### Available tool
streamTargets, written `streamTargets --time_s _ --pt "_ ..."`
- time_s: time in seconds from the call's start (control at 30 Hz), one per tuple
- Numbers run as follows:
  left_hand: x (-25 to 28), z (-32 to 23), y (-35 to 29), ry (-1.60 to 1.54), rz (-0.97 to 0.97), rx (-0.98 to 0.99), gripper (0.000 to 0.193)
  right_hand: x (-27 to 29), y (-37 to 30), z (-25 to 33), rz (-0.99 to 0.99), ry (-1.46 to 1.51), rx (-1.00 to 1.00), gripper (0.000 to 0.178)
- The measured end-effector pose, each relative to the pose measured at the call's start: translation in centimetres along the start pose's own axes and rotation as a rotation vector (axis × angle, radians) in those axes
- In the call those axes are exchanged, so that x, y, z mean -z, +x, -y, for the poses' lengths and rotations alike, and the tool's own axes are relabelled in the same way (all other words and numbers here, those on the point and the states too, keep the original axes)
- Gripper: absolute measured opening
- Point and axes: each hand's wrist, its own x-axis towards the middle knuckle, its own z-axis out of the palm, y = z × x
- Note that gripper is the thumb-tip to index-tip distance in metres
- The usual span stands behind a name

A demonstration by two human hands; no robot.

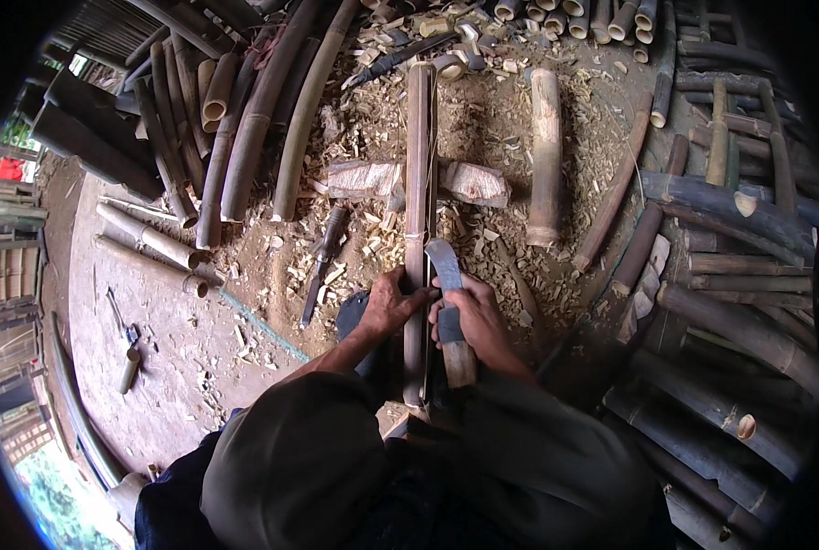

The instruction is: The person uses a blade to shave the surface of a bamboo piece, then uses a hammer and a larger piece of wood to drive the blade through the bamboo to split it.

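Note:
A long split bamboo pole (pixel 417 174) runs upright through the middle of the view, lying across a rough wooden block (pixel 478 183). My left hand (pixel 392 304) is closed around the pole below that block, its thumb reaching over toward the right side. Just right of it, my right hand (pixel 479 319) grips a curved-blade knife (pixel 443 260). The knife's blade points away from me, close beside the pole, and its pale wooden handle (pixel 459 361) extends back toward my lap. Thin strands run along the pole's right edge.
A narrow-bladed tool (pixel 325 261) lies among shavings to the left; a dark, long tool (pixel 400 60) lies farther off. A short bamboo piece (pixel 545 156) rests right of the block. Bamboo poles (pixel 272 119) lean at far left, and bamboo frames (pixel 740 211) crowd the right.

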Motion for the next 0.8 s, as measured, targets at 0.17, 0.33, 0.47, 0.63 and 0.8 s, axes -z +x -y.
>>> streamTargets --time_s 0.17,0.33,0.47,0.63,0.8 --pt "0.2 0.2 0.3 -0.003 -0.02 -0.08 0.045 -0.3 0.6 0.4 -0.006 -0.001 -0.009 0.029" --pt "0.3 -0.2 1.1 0.116 -0.039 -0.117 0.047 0.6 2.5 1.9 0.035 -0.132 -0.089 0.031" --pt "0.2 -0.3 2.6 0.209 -0.085 -0.123 0.053 2.1 4.8 5.8 0.054 -0.143 -0.296 0.032" --pt "0.3 0.3 2.8 0.269 -0.097 -0.127 0.062 5.3 6.3 8.9 0.293 -0.252 -0.367 0.033" --pt "0.4 0.2 3.7 0.268 0.034 -0.11 0.058 4.2 8.4 8.0 0.204 -0.364 -0.377 0.029"
